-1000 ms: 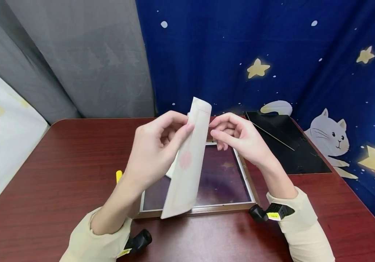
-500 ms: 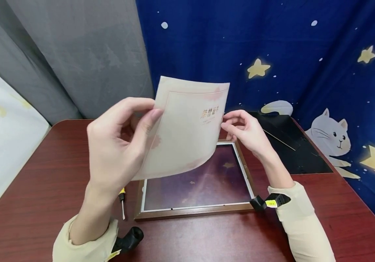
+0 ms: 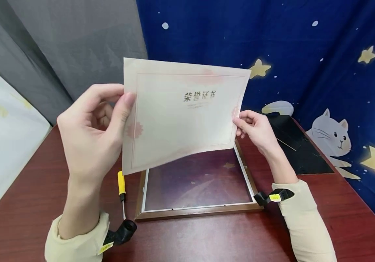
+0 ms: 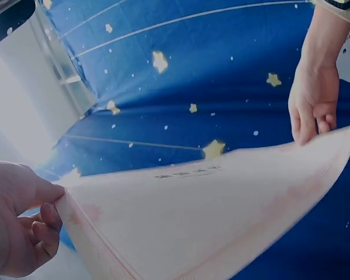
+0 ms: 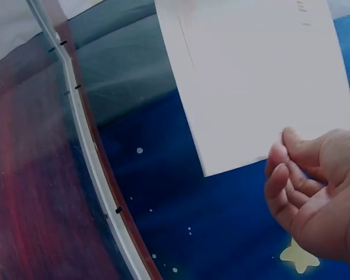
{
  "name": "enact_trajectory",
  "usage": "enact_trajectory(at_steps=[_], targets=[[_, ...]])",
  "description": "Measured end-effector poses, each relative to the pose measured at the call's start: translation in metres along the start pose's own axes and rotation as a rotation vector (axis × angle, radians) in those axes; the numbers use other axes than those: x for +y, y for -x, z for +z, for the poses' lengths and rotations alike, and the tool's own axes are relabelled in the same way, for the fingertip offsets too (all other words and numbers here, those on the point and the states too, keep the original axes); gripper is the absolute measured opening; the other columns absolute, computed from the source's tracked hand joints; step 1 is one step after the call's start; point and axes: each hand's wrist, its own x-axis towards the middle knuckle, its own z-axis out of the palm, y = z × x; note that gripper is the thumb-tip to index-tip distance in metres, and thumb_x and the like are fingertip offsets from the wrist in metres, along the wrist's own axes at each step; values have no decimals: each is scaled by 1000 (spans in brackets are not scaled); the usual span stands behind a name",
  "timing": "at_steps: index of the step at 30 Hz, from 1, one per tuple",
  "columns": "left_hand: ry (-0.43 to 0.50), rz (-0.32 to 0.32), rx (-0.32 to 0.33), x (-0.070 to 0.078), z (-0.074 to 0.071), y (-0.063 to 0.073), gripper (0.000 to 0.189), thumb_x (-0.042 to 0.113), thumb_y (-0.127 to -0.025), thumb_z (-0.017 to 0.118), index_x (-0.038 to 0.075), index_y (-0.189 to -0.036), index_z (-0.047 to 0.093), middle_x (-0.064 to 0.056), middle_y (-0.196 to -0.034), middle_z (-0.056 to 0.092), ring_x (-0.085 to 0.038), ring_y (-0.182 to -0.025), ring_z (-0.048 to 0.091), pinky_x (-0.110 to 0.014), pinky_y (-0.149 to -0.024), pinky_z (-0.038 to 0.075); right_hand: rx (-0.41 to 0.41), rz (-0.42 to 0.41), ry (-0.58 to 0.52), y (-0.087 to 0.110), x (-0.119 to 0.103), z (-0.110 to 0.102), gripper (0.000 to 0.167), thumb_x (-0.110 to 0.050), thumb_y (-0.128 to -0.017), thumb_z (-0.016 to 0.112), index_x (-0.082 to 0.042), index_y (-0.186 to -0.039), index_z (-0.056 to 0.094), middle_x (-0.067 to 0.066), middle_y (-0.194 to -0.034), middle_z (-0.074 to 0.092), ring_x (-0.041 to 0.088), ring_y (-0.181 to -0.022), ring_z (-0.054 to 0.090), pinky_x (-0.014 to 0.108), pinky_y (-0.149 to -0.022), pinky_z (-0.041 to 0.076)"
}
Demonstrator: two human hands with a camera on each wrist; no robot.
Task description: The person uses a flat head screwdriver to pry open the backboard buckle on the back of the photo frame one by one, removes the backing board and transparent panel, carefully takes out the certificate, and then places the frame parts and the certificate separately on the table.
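A cream paper certificate (image 3: 174,120) with pink flower prints, a thin border and dark Chinese lettering is held up in the air, its printed face toward the head camera. My left hand (image 3: 90,127) pinches its left edge between thumb and fingers. At the opposite edge, my right hand (image 3: 256,129) pinches it with thumb and forefinger, also seen in the right wrist view, where the hand (image 5: 318,189) grips the paper's border. Its lower edge curves. Below it lies a brown picture frame (image 3: 200,213) with a white inner rim and a clear, reflective pane (image 3: 203,182).
A yellow-handled screwdriver (image 3: 122,187) lies left of the frame. At the back right sits a black backing board (image 3: 305,156) with a thin strip on it. The dark red table (image 3: 187,240) meets a blue star-print curtain (image 3: 207,32) and a grey one behind.
The certificate has turned from nearly edge-on to face the head camera. My left hand has moved left and up with it; my right hand has shifted right and now pinches the right edge.
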Motion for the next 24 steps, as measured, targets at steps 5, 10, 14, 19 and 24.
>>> enact_trajectory(at_steps=[5, 10, 14, 19, 24], targets=[[-60, -2, 35, 84, 10, -12, 18, 16, -95, 72, -1, -102, 75, 1, -70, 60, -6, -44, 31, -19, -44, 22, 46, -96, -63, 1, -3, -5, 10, 1, -98, 63, 11, -98, 61, 1, -70, 62, 10, -54, 54, 20, -53, 48], [-151, -159, -74, 69, 4, -19, 22, 18, -96, 70, 1, -110, 73, 8, -79, 63, -7, -46, 34, -21, -45, 24, 73, -117, -122, 1, -5, -9, 5, 5, -97, 62, 10, -95, 62, 1, -68, 61, 11, -51, 49, 20, -50, 43], [-246, -329, -241, 46, -2, -22, 29, 30, -97, 70, 7, -114, 73, 5, -82, 66, -12, -50, 39, -26, -46, 29, 83, -93, -158, 0, -4, -12, 5, 5, -98, 61, 4, -94, 64, 0, -66, 59, 9, -50, 47, 19, -49, 40], [-262, -469, -380, 19, 0, -21, 31, 32, -97, 70, 6, -113, 73, -3, -88, 68, -17, -62, 47, -27, -52, 37, 87, -30, -178, -1, 0, -17, 3, -3, -98, 65, -1, -95, 65, -1, -66, 59, 8, -51, 47, 19, -49, 40], [-243, -574, -500, -7, 3, -17, 34, 30, -98, 69, 2, -115, 70, -7, -92, 65, -22, -76, 53, -26, -62, 43, 70, 29, -129, -2, 10, -20, 12, -6, -98, 66, 5, -100, 63, -2, -68, 61, 8, -52, 49, 18, -50, 43]])
